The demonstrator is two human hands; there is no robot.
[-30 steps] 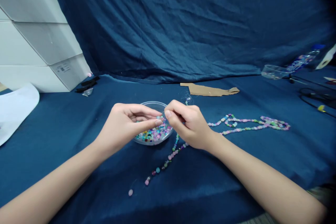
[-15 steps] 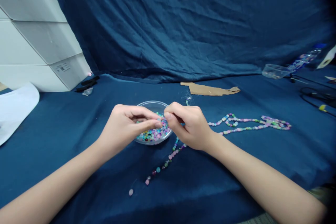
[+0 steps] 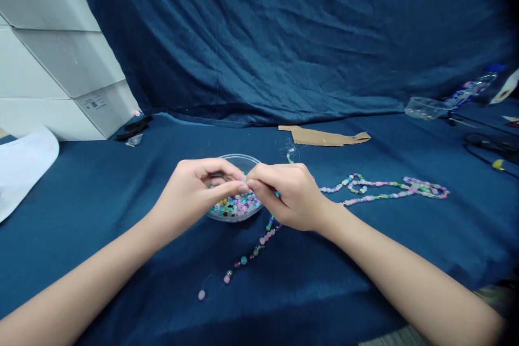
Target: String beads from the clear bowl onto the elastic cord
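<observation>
My left hand [image 3: 198, 186] is closed in a pinch, with a small light-blue bead [image 3: 244, 179] showing at its fingertips. Against those fingertips, my right hand [image 3: 290, 194] is pinched too; what lies in its grip is too small and hidden to make out. Blue beads show in the gap under its fingers. Beneath both hands stands a clear plastic bowl [image 3: 233, 220] of mixed coloured beads [image 3: 237, 205]. A long strand of beads [image 3: 375, 198] lies looped to the right, and a beaded end [image 3: 255, 252] trails toward me past the right hand.
One pale pink bead [image 3: 201, 295] sits at the front end. Behind the bowl lies a torn cardboard strip [image 3: 324, 137]. White boxes [image 3: 44, 65] stand at left, near a white sheet [image 3: 28, 167]. A clear tub [image 3: 425, 108], a bottle [image 3: 472, 89] and dark cables [image 3: 486, 146] are at right.
My right hand has moved slightly left, so its fingertips now meet those of my left hand. A gap between them has closed. The strand lies much as before.
</observation>
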